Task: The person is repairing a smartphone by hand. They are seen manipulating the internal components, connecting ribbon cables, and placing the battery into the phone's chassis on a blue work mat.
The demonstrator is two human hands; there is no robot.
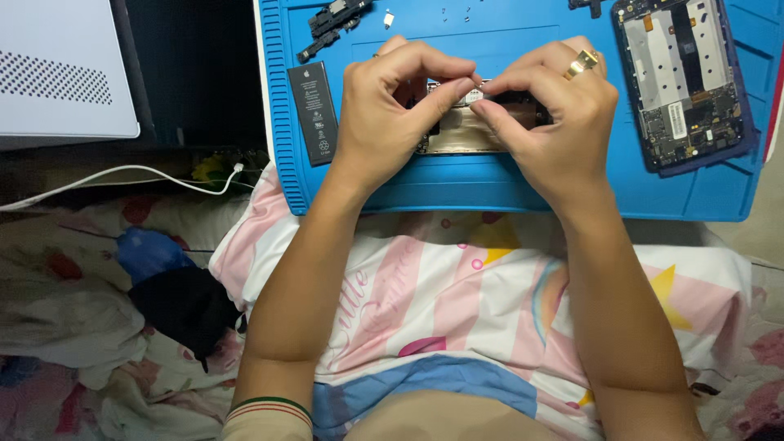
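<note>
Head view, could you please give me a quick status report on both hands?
Left hand and right hand pinching a small part over the opened phone. Blue repair mat underneath. Black battery lies left, clear of the hands.

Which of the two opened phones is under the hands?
The middle one, beneath both hands; the other opened phone lies untouched at the mat's right end.

A bright blue ridged work mat (506, 192) fills the far middle. On its left lies a black battery (314, 113) with white print. At far right an opened phone (684, 86) shows silver plates, a dark circuit board and a navy frame. A gold ring (582, 63) glints on the right hand (555, 122). Near, a cushion (457, 302) has pink and white stripes, yellow stars and a blue band. At far left sit a white box (61, 69) with dotted vents and a white cable (122, 175).
</note>
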